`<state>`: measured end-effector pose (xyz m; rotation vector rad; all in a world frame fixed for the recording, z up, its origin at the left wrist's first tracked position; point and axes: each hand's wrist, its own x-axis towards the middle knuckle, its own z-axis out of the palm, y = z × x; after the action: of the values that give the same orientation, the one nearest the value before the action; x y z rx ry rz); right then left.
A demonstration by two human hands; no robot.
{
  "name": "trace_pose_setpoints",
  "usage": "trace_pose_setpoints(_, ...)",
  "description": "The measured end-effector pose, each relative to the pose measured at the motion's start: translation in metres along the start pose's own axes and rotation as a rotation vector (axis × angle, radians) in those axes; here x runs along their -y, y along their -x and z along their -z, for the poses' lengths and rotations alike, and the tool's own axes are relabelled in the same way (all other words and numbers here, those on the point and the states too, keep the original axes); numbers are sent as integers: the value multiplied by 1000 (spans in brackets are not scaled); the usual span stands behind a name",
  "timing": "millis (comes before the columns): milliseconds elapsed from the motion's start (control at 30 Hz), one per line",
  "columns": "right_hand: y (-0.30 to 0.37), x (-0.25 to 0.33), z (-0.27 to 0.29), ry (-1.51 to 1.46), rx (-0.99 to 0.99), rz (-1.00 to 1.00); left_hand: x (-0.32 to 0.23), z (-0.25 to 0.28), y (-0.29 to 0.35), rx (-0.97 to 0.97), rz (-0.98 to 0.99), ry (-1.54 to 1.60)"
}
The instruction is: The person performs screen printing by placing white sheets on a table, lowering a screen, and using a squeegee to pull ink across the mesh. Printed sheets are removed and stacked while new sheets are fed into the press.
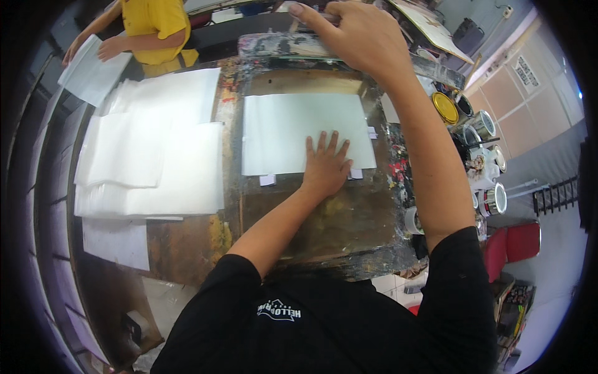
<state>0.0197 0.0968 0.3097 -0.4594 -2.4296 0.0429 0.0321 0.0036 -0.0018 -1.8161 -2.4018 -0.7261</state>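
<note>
My left hand [325,167] lies flat with fingers spread on a pale sheet [280,128], pressing its near right part against the stained wooden board [268,218]. Small white tabs [267,180] stick out at the sheet's near and right edges. Raised at the far side, my right hand [364,34] has its thumb stretched leftward and its other fingers bent, partly cut off by the picture's upper edge. Behind and below it runs a paint-stained wooden bar [280,47]. Whatever the right hand grips is hidden.
Stacks of white sheets [180,149] cover the table's left side. Several paint cans [495,199] line the right edge, with a yellow lid [445,108] among them. A person in a yellow shirt [152,25] handles a sheet at the far left. A red chair [522,242] stands at right.
</note>
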Motion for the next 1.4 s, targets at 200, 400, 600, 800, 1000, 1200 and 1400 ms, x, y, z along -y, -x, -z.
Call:
trace_pose_setpoints(200,23,-10,-16,15,-139,124,29,109,-2,-157,454,863)
trace_pose_setpoints(400,121,-4,-46,40,233,123,50,188,43,-233,366,1003)
trace_pose_setpoints(600,216,3,-87,-85,488,-6,72,107,110,-188,363,143)
trace_pose_setpoints(800,229,2,-125,23,502,-50,79,92,117,-203,317,176)
trace_pose_setpoints(1000,125,-59,-210,105,329,-12,78,95,119,-190,314,184)
trace_pose_setpoints(1200,19,-112,-240,7,639,-92,79,98,115,-272,256,176)
trace_pose_setpoints(1400,56,-94,-238,174,488,-2,75,99,122,-230,305,198)
